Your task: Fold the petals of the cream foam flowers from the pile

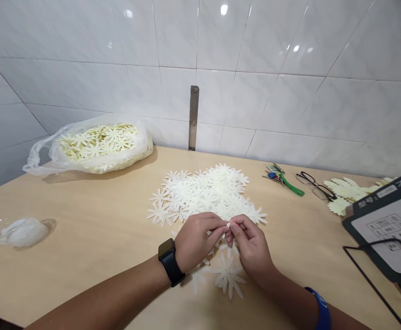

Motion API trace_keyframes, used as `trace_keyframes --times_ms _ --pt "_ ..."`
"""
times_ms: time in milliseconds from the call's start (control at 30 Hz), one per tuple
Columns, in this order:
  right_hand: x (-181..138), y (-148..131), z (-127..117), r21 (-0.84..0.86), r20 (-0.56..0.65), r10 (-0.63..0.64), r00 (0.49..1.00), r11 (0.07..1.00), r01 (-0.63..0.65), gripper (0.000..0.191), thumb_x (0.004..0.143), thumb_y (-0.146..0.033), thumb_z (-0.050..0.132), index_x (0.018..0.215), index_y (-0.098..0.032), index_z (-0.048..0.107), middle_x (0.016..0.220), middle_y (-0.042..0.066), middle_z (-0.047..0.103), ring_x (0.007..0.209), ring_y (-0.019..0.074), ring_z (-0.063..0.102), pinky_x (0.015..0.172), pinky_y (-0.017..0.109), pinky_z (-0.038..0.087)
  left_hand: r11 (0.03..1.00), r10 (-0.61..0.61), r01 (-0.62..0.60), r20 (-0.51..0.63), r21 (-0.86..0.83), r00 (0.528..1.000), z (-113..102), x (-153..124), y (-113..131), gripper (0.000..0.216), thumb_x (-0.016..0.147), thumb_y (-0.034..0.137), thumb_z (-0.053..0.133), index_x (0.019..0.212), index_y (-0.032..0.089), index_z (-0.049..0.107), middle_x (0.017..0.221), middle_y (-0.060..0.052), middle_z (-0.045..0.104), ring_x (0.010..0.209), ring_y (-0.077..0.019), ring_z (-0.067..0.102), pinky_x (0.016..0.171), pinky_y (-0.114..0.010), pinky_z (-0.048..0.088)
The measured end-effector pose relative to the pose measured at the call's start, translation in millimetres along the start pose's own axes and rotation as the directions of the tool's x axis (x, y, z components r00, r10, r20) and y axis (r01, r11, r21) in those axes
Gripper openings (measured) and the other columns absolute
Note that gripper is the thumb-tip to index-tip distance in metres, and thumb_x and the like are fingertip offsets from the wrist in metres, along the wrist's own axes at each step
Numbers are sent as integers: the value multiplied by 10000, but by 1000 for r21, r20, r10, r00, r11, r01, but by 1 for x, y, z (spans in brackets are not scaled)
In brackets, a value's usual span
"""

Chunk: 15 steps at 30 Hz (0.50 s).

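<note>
My left hand [198, 236], with a black watch on its wrist, and my right hand [253, 247] meet in front of a pile of pale flower-shaped cutouts [205, 190]. Thumbs and forefingers of both hands pinch a tiny white piece [228, 225] between them. Its kind is too small to make out, and the fingers cover most of it. Just below the hands, a single flower cutout [228, 274] lies flat on the table. More cutouts lie partly hidden under my hands and wrists.
A clear plastic bag [37, 156] full of cutouts stands back left; a small bag with a white lump [25, 231] lies nearer. Keys with a green strap [292, 186], glasses [310, 182], yellowish cutouts [347, 190], a printed box [386, 224] and a black wire frame [367, 279] occupy the right.
</note>
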State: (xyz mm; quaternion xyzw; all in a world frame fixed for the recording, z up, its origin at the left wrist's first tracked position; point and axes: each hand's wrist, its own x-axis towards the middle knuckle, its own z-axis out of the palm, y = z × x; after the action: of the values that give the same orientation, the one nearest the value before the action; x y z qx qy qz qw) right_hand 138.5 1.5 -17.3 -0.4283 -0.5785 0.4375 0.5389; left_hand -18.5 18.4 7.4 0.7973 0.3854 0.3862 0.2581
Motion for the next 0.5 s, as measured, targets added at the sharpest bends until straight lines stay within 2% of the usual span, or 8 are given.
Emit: trace_keyframes --times_ms 500 --pt "1 -1 0 -1 8 5 1000 1000 -5 255 922 -393 540 758 -200 565 621 -16 534 588 139 524 578 268 456 1000 21 -21 13 -2 1000 -2 2 -2 204 906 202 563 846 208 757 813 -29 730 756 -143 652 716 -243 491"
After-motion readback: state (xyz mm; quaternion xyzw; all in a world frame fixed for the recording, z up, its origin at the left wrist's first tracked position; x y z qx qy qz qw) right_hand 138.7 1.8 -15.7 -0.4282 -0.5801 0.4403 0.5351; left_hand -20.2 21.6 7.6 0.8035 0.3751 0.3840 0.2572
